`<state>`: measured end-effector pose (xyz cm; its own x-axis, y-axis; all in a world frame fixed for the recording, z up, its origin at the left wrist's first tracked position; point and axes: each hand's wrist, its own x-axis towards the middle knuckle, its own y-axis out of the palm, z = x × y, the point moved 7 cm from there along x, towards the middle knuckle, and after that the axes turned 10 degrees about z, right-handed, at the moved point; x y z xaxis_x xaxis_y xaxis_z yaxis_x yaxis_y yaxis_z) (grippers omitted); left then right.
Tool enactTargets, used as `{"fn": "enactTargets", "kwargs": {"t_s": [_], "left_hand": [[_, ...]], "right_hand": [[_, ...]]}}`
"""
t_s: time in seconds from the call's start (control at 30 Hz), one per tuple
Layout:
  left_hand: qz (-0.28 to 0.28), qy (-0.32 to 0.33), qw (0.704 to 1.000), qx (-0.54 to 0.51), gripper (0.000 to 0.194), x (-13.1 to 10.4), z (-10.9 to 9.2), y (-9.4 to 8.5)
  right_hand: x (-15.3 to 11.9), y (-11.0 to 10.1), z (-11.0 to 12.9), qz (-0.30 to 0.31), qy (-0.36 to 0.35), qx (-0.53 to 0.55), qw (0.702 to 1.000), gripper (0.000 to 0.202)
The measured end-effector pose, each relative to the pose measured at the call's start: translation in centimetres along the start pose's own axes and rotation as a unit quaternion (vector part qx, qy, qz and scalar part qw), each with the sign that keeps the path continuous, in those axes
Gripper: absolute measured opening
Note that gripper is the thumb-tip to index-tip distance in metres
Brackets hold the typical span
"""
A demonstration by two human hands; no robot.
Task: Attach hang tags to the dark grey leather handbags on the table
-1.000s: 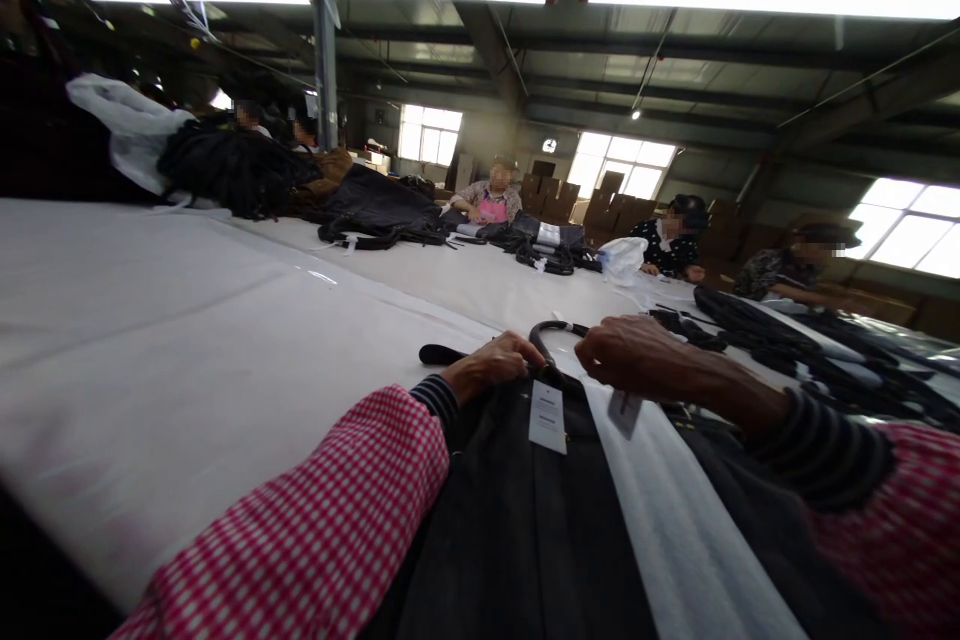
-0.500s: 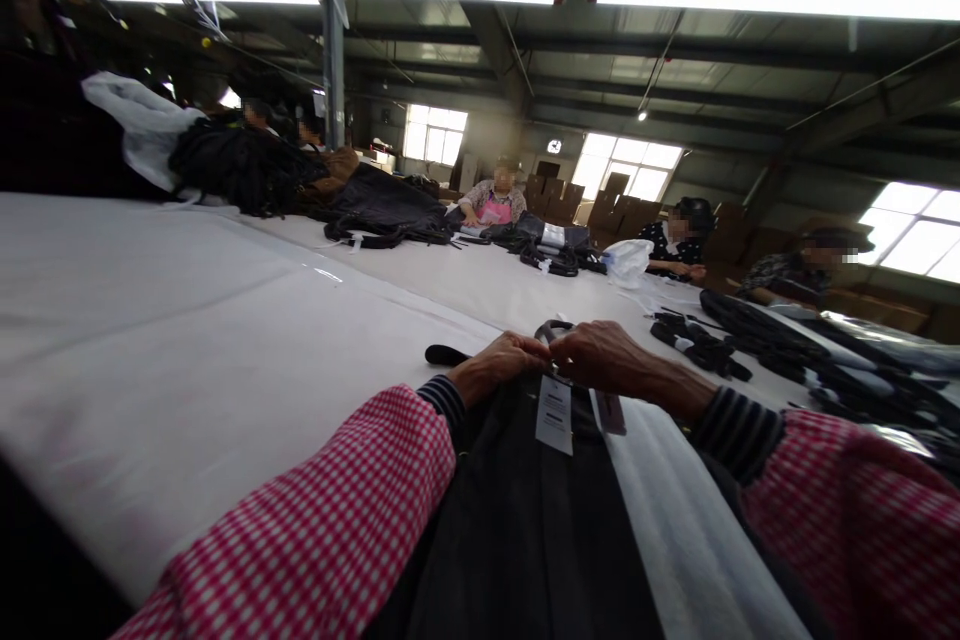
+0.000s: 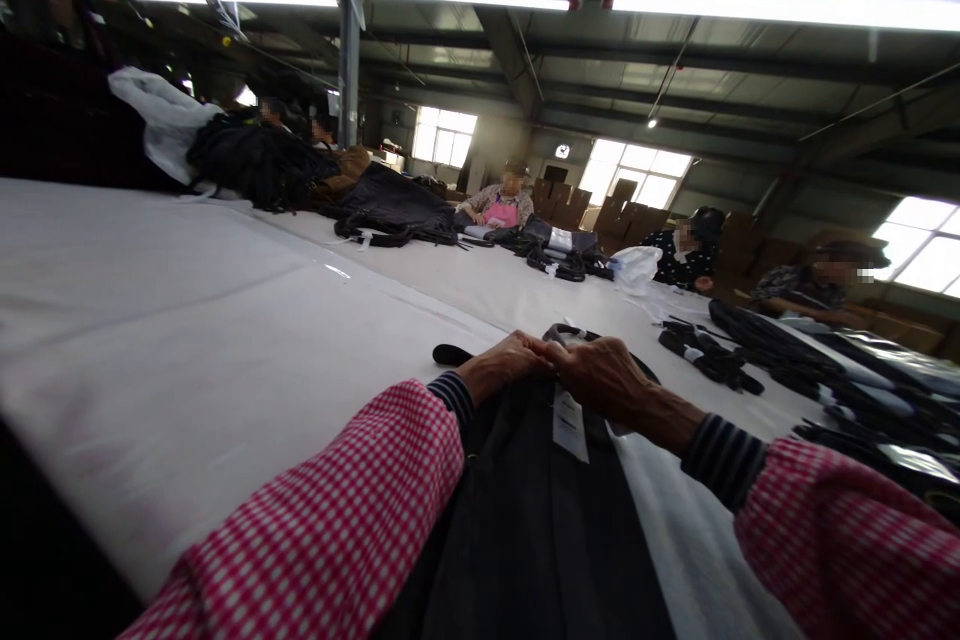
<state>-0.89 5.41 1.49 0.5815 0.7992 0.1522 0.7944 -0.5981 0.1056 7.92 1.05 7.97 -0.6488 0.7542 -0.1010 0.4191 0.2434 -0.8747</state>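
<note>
A black fabric bag (image 3: pixel 525 520) lies in front of me, its near part running off the bottom of the view. My left hand (image 3: pixel 512 358) and my right hand (image 3: pixel 604 375) meet at its far end, fingers closed in a pinch on the bag's top. The exact bit between the fingertips is hidden. Just below them hangs a white printed tag (image 3: pixel 571 428). A grey-black handle loop (image 3: pixel 564 331) curves up behind the hands. White padding sheet (image 3: pixel 690 510) lies along the bag's right side, and a dark strap end (image 3: pixel 451 355) sticks out at the left.
The white-covered table (image 3: pixel 225 350) stretches left and ahead. Black bags (image 3: pixel 397 200) and a dark pile (image 3: pixel 259 160) lie along its far side. Bundled black straps (image 3: pixel 709 357) and more bags (image 3: pixel 825 370) are at right. Several people sit across the table, one in a pink apron (image 3: pixel 501 212).
My right hand has turned and closed in against the left at the bag's top. The tag has tilted and is partly covered. The whole view has shifted slightly.
</note>
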Motion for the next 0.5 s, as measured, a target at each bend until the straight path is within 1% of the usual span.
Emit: {"fn": "enactTargets", "kwargs": {"t_s": [0.1,0.17,0.3,0.43,0.5], "left_hand": [[0.031,-0.002,1.000,0.000,0.029,-0.1,-0.2,0.3],[0.034,-0.004,0.999,0.016,0.032,-0.3,-0.2,0.3],[-0.008,0.000,0.997,0.076,0.028,-0.7,-0.4,-0.2],[-0.037,0.001,0.993,0.113,0.028,-0.8,-0.5,-0.3],[-0.047,-0.003,0.989,0.137,0.025,-0.8,-0.6,-0.3]], "right_hand": [[-0.2,0.8,-0.2,-0.016,-0.004,0.010,1.000,0.041],[-0.2,1.1,-0.6,-0.015,0.011,0.019,1.000,0.036],[-0.2,1.0,-1.1,-0.006,0.034,0.037,0.999,0.027],[-0.3,0.3,-1.2,0.009,0.033,0.065,0.997,0.023],[-0.4,0.0,-1.4,0.004,0.030,0.083,0.996,0.021]]}}
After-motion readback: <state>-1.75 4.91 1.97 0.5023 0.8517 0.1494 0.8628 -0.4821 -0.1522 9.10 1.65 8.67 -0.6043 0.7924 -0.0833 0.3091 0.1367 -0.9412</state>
